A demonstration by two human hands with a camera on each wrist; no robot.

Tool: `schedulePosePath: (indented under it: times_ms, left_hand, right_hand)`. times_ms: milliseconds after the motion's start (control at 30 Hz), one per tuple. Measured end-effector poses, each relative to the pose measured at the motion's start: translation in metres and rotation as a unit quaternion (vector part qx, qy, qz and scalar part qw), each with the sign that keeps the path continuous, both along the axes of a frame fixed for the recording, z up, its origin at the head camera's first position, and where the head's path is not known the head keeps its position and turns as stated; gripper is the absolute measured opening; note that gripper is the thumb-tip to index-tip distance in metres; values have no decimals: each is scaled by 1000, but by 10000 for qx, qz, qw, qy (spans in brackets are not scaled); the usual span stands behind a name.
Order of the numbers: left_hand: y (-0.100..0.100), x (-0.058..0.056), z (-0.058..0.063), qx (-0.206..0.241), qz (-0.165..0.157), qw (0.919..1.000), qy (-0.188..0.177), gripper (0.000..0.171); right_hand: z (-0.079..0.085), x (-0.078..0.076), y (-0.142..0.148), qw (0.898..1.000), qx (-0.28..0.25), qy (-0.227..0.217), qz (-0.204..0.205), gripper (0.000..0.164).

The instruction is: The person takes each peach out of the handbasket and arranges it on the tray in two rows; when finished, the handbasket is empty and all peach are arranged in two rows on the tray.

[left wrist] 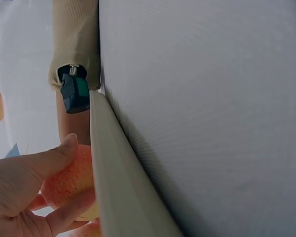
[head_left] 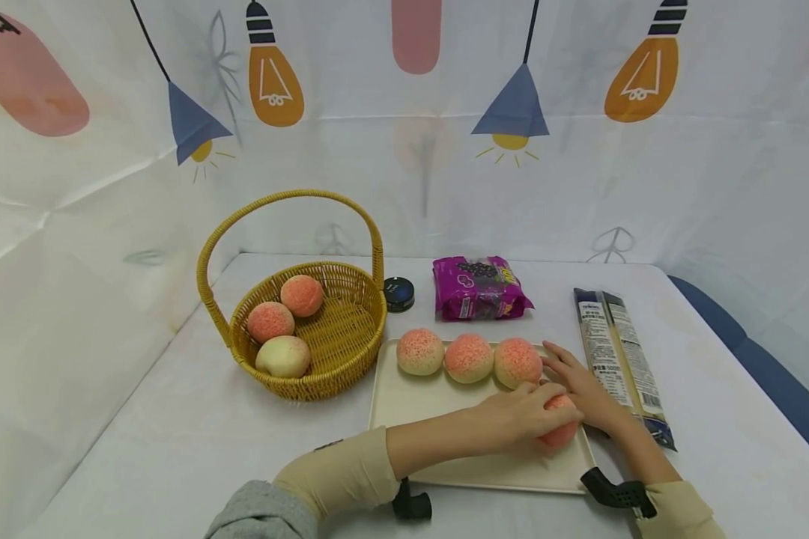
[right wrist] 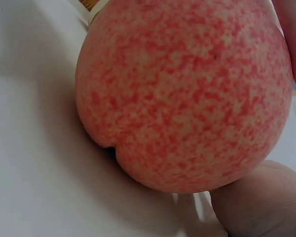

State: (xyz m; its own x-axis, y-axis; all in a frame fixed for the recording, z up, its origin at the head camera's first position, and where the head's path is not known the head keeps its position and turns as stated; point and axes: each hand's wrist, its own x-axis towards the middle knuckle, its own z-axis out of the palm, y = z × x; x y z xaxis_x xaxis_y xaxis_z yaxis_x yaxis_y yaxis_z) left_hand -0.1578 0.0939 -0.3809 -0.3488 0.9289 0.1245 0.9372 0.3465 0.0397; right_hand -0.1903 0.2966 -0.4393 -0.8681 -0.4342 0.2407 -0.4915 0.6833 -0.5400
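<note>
peach [head_left: 558,433] under left fingers [head_left: 558,408]

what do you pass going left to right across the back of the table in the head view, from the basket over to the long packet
wicker basket holding three peaches → small dark round tin → purple snack bag → long noodle packet
</note>
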Motion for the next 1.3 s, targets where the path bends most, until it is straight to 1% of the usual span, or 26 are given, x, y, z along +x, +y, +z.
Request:
schedulePosePath:
  times_ms: [100, 200, 333, 433, 533, 700, 867, 933, 1100, 1167, 1233, 1300]
  left_hand:
    - [1, 1, 2, -71, -88, 9999, -79, 55]
    - [2, 3, 5, -249, -31, 9995, -202, 58]
    - [1, 5, 10, -477, 274, 9981, -266, 63]
    - [-1, 5, 12, -470, 416, 9978, -193, 64]
    - [-2, 4, 14, -439, 539, 9972, -257, 59]
    - [-5, 2, 19, -541, 718, 9950, -436, 54]
    - [-12, -2, 27, -633, 873, 9924, -596, 58]
    - [-17, -4, 30, -579, 815, 9936, -532, 59]
    - [-27, -10, 34, -319, 641, 9964, -464, 55]
    - [-31, -13, 35, -234, 645, 9966, -458, 54]
    - [-35, -15, 37, -139, 631, 9974, -327, 53]
    - [-39, -17, 39, -48, 705, 9973, -209, 51]
  right_hand:
    - [0, -1, 0, 10000, -1, -12, -27, 37]
    - [-1, -1, 0, 10000, 14, -11, -43, 36]
    - [-1, 0, 0, 10000, 65, -61, -16, 38]
    - [0, 0, 1, 9999, 99, -84, 13, 43]
    - [1, 0, 2, 9998, 77, -158, 14, 48]
    - [2, 1, 1, 9994, 48, -331, -51, 45]
    - [2, 1, 1, 9994, 40, -330, -96, 42]
    - [1, 1, 1, 9995, 15, -316, -74, 42]
    - [-1, 0, 3, 9997, -22, -254, -20, 43]
    - [-2, 0, 3, 9996, -35, -284, -51, 42]
    - [-1, 0, 2, 9993, -54, -346, -89, 41]
    - [0, 0, 2, 9991, -74, -393, -125, 40]
